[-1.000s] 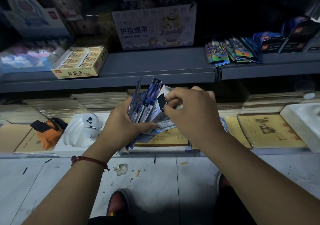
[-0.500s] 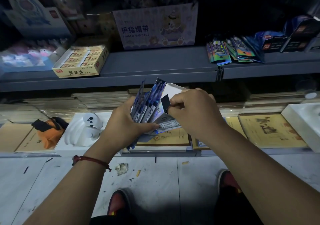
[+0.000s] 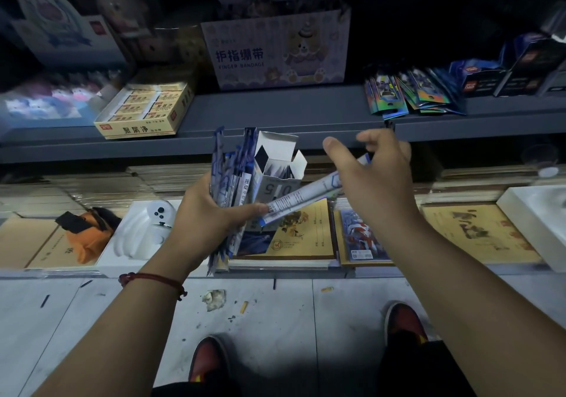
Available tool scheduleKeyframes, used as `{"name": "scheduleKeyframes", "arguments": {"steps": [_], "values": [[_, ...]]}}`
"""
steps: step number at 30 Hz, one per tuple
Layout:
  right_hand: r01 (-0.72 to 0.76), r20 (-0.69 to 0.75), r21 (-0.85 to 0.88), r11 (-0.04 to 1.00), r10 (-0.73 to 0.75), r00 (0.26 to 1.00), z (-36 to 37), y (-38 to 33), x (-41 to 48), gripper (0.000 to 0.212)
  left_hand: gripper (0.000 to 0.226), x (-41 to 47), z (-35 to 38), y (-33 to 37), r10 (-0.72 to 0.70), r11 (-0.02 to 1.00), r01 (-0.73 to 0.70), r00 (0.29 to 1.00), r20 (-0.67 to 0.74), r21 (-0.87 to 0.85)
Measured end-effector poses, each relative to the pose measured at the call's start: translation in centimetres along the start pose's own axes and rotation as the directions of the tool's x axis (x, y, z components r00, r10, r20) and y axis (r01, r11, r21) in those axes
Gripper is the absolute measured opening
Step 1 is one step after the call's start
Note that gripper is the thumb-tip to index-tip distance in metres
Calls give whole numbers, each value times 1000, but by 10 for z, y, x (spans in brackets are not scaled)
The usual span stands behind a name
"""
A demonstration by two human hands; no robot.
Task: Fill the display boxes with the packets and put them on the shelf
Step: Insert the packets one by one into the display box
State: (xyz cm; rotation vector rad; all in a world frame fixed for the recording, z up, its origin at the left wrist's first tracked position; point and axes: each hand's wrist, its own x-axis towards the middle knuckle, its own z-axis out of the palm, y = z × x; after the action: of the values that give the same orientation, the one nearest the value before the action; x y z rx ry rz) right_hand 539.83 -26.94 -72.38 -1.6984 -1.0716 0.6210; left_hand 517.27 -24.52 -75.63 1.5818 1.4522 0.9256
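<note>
My left hand [image 3: 208,213] grips a fanned bundle of blue and white packets [image 3: 229,167] together with a small white display box [image 3: 277,182], upright with its top flaps open. My right hand [image 3: 376,182] holds one long white packet [image 3: 300,196] by its upper end. It slants down to the left, and its lower end lies by my left thumb in front of the box. More glossy packets [image 3: 407,96] lie loose on the grey shelf [image 3: 275,111] at the right, beside dark display boxes [image 3: 502,75].
A finger bandage carton [image 3: 275,56] and a yellow box of erasers [image 3: 144,108] stand on the shelf. Below lie notebooks [image 3: 306,237], a white toy in a tray [image 3: 147,228] and an orange object [image 3: 85,234]. My feet stand on the littered tile floor.
My right hand has left the box's flap and moved out to the right, now with a single packet in it. The box's top flaps stand open. My left hand stays put.
</note>
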Motion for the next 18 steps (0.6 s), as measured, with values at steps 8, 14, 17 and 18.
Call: {"name": "scheduleKeyframes", "arguments": {"steps": [8,14,17,18], "values": [[-355,298,154,922,299,906,-3,0,2,41,61,1,-5,-3,-28,999,27,999,-16,-36],[-367,287,514,775,248,925,0,-5,0,8,58,1,1,-2,-20,1000,19,1000,-5,-11],[-415,257,642,645,329,909,1,-5,-1,7,62,2,1,-4,-26,1000,26,999,-21,-13],[-421,245,668,613,353,903,2,-5,-1,11,63,2,2,-4,-23,1000,23,1000,-21,-10]]}}
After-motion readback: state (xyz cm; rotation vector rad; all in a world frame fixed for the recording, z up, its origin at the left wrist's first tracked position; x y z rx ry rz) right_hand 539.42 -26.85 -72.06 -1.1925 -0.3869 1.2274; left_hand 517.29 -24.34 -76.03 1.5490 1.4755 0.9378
